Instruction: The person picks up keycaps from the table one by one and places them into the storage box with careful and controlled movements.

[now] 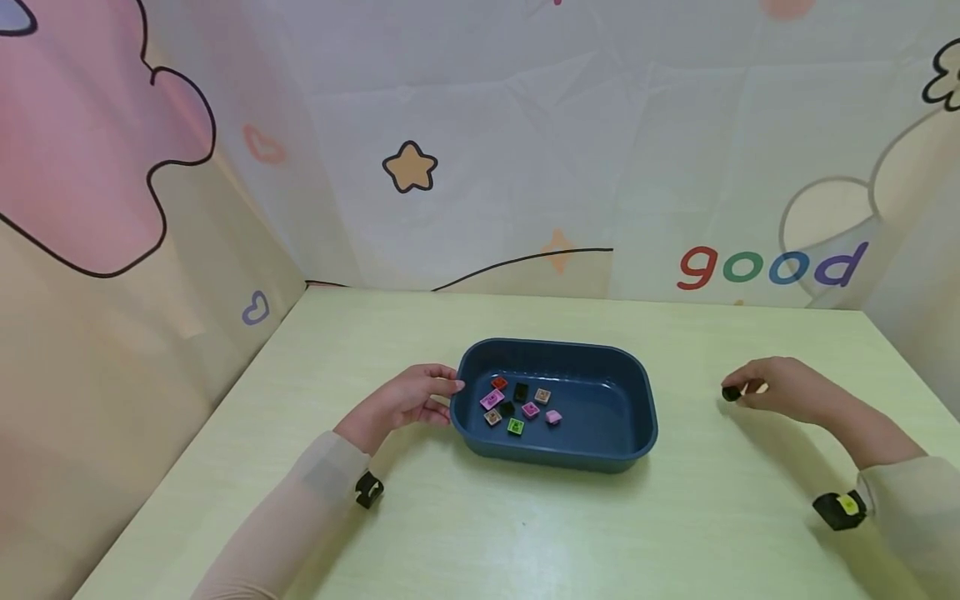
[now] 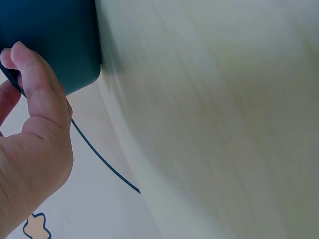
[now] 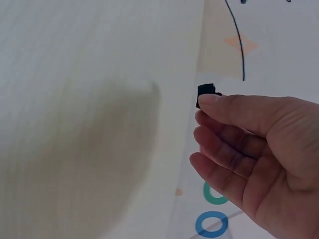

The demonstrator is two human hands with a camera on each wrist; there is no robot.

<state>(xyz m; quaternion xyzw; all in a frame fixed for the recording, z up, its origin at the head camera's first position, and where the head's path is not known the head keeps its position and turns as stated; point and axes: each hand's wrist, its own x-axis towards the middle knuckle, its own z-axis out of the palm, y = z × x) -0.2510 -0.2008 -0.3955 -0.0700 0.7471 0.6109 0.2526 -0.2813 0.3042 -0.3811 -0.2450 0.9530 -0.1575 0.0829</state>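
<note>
A dark blue tray (image 1: pixel 555 461) stands on the table with several small building bricks in its left half. Among them are a red brick (image 1: pixel 499 382), a green brick (image 1: pixel 515 427) and a larger pink brick (image 1: pixel 492 399). My left hand (image 1: pixel 416 394) holds the tray's left end, thumb at the rim and fingers against the outer wall; the left wrist view has this hand (image 2: pixel 37 129) at the tray's edge. Off to the right of the tray, my right hand (image 1: pixel 787 389) pinches a small black brick (image 3: pixel 205 94) between thumb and forefinger, the other fingers loosely bent.
The pale green table (image 1: pixel 525 542) reaches back to a printed cloth backdrop (image 1: pixel 510 208). Cloth also hangs along the left and right sides. A black wrist mount (image 1: pixel 840 510) sits below the right cuff, another black mount (image 1: pixel 369 490) below the left.
</note>
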